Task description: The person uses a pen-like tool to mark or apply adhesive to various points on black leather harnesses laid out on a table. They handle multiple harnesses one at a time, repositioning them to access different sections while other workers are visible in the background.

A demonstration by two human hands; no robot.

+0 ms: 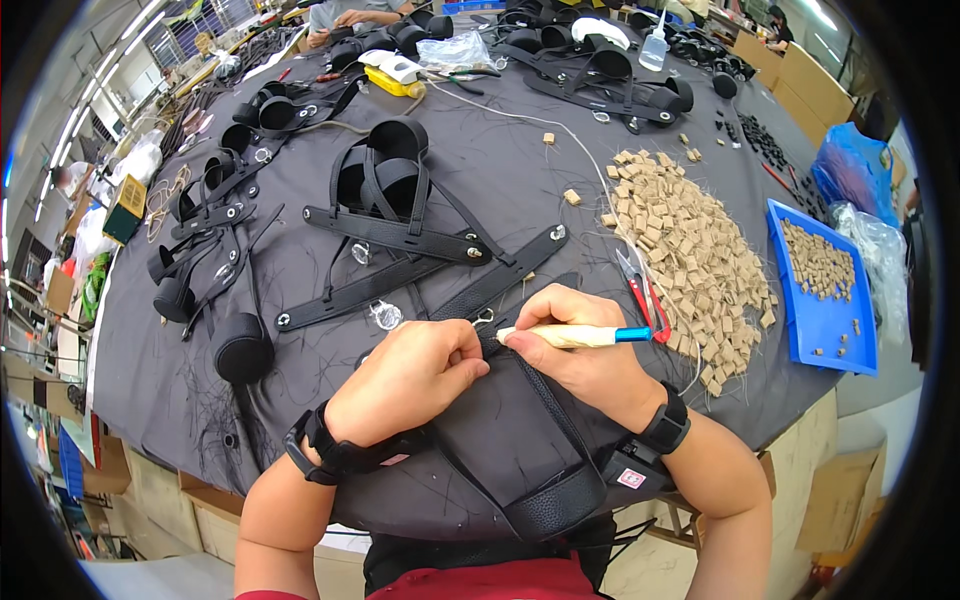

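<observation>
My right hand [590, 360] grips a pen-shaped tool [565, 337] with a cream-wrapped barrel and a blue end. Its tip points left, down at a black leather strap [545, 400]. My left hand [410, 378] is closed, thumb and fingers pinching the same strap piece close to that tip. A small metal ring or hook [483, 317] shows just beyond the left fingertips. The strap runs toward me into a wide black loop [555, 503] at the table's near edge. Straight ahead lies another black strap piece with rounded cups [385, 185].
Tan small blocks lie in a large pile [685, 255] on the right, with red-handled snips [645, 295] at its left edge. Beyond is a blue tray [825, 335] of blocks. More black strap pieces [243, 347] lie left; a clear bottle [653, 50] stands far back. Another person's hands [350, 20] work opposite.
</observation>
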